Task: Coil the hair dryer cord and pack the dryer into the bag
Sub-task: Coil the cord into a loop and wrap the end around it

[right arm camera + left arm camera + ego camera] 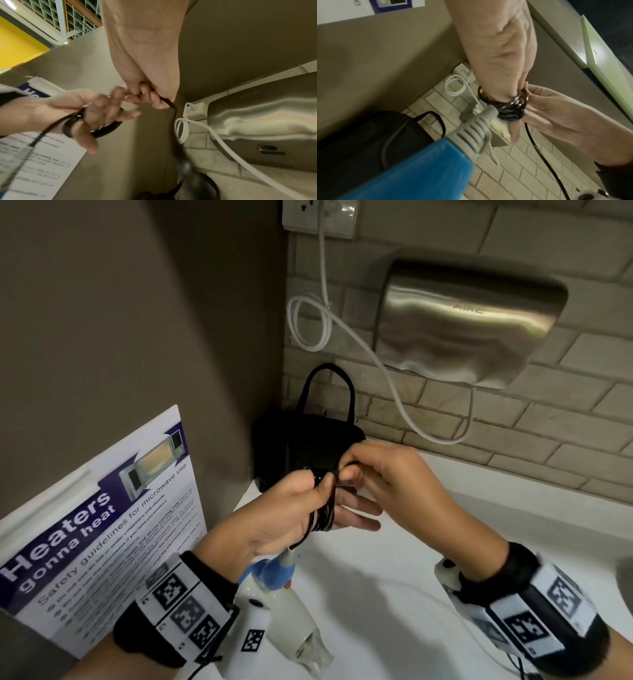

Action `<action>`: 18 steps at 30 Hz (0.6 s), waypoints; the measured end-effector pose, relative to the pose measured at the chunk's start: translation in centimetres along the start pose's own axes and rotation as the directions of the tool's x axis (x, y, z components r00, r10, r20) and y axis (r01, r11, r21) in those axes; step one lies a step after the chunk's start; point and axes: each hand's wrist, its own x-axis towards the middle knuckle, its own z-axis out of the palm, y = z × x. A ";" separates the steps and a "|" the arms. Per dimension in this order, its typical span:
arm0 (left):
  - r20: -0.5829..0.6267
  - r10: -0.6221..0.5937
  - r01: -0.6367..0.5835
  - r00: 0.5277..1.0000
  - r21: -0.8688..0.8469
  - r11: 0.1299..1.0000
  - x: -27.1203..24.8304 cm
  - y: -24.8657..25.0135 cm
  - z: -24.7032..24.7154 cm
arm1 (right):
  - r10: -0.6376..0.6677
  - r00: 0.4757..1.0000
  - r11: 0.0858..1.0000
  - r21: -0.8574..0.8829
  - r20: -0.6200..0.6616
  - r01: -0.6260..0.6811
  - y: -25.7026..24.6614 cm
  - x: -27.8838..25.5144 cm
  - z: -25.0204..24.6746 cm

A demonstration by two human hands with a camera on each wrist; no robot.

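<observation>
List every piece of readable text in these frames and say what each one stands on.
"Heaters gonna heat": headline on the purple and white laminated poster leaning against the wall.
"Safety guidelines for microwave use": subheading on the same poster.
Bulleted lines below it: too small and blurred to read.
Engraved brand on the brushed-steel wall hand dryer: blurred, unreadable.
Black-and-white square marker tags on the wristbands: patterns, no words.

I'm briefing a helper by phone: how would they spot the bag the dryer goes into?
Find the steel hand dryer on the brick wall; look down-left into the counter's corner. The black bag stands there, beyond both hands, the only dark thing with looped handles.
</observation>
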 end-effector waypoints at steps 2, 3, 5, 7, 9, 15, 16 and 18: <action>0.016 -0.039 0.039 0.999 -0.004 0.999 -0.6 0.4 -0.2 | 0.007 0.998 1.000 0.011 -0.057 -0.006 0.7 1.1 -0.3; 0.032 -0.054 0.054 0.998 -0.007 0.999 -0.9 0.4 -0.2 | 0.012 0.997 1.000 0.023 -0.076 -0.011 1.0 1.6 -0.3; 0.081 -0.073 0.075 0.994 -0.017 0.997 -1.1 0.3 -0.1 | 0.014 0.997 0.999 0.042 -0.075 -0.011 1.4 2.3 0.2; 0.119 -0.078 0.082 0.990 -0.025 0.996 -1.3 0.2 -0.1 | 0.015 0.999 0.997 0.070 -0.051 -0.011 1.9 2.7 1.4; 0.137 -0.072 0.079 0.988 -0.048 0.996 -1.5 0.2 -0.2 | 0.044 0.998 0.992 0.119 -0.036 -0.040 2.6 2.9 2.8; 0.128 -0.029 0.046 0.991 -0.125 0.991 -1.5 0.2 -0.5 | 0.189 0.961 0.865 0.428 0.200 -0.260 3.3 -0.1 6.6; 0.099 -0.021 0.036 0.995 -0.156 0.987 -1.4 0.2 -0.5 | 0.212 0.940 0.809 0.492 0.267 -0.322 3.0 -1.0 7.1; 0.017 -0.005 0.008 1.000 -0.193 0.981 -1.2 0.1 -0.5 | 0.260 0.915 0.770 0.507 0.308 -0.389 2.8 -2.4 8.2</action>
